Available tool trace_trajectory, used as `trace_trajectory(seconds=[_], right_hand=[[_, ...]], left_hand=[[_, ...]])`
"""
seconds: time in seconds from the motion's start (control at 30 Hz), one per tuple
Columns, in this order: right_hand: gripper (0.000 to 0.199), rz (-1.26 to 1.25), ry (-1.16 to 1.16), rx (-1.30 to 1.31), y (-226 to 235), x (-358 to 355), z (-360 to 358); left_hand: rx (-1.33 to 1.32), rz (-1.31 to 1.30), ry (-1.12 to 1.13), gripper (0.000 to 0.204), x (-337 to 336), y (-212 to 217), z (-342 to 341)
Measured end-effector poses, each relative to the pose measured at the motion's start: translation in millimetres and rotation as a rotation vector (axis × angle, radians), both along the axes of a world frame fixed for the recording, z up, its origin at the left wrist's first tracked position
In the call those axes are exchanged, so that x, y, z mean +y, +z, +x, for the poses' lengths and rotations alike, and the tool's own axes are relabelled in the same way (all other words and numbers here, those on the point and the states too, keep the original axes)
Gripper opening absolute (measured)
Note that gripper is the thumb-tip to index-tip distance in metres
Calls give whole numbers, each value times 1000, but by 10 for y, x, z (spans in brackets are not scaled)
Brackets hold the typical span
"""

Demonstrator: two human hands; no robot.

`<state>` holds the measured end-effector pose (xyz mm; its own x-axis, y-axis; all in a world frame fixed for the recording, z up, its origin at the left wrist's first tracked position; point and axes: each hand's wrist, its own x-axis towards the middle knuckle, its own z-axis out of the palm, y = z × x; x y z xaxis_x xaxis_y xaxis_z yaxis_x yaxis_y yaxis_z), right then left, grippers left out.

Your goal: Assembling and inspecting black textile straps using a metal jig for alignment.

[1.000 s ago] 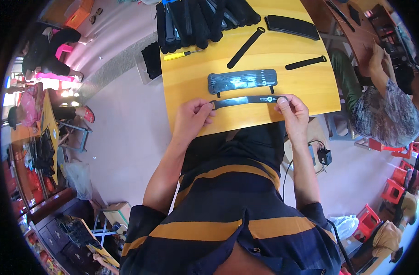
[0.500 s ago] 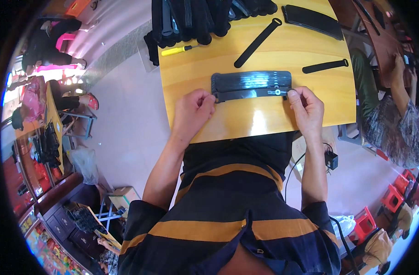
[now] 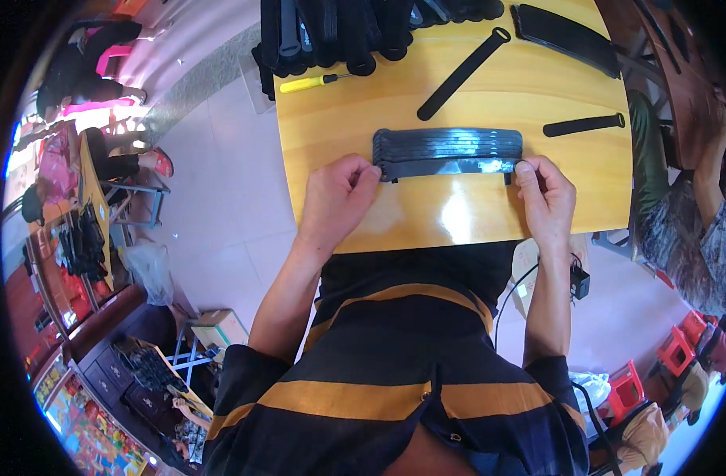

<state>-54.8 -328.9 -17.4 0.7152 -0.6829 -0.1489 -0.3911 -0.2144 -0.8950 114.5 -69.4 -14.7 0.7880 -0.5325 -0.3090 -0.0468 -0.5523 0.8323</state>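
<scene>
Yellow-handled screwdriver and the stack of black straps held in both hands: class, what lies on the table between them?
In the head view, only bare wooden table lies between the yellow-handled screwdriver and the stack of black straps.

A: The pile of black straps (image 3: 379,28) at the desk's (image 3: 339,135) far side runs off the top edge, so no count possible.

B: Same with the flat black case (image 3: 565,36). Also the fingertips (image 3: 375,170) tuck behind the strap bundle (image 3: 449,151), so the grip underneath is hidden.
</scene>
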Motion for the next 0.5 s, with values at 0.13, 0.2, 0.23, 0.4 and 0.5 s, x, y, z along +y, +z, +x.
trace_trajectory(seconds=[0.13, 0.2, 0.23, 0.4, 0.5], right_hand=[[18, -17, 11, 29, 45, 11, 19], [18, -26, 1, 46, 40, 7, 24], [18, -25, 5, 46, 37, 7, 27], [17, -81, 4, 58, 32, 11, 33], [16, -82, 3, 44, 21, 18, 32]], left_hand=[[-3, -8, -8, 20, -9, 17, 1], [-9, -11, -6, 21, -22, 36, -1], [1, 3, 17, 18, -35, 46, -5], [-2, 38, 32, 17, -47, 61, -3], [4, 41, 32, 17, -55, 83, -2]])
